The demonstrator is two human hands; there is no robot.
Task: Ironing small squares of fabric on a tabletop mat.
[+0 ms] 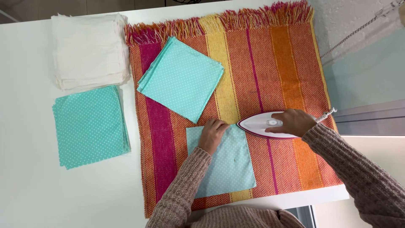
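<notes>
White iron (263,125) lies beside flat turquoise dotted cloth (230,169).

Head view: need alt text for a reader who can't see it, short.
A person's right hand grips a white iron on a striped orange mat, while the left hand presses a teal dotted cloth square. More teal squares and a white fabric stack lie left on the white table.
</notes>
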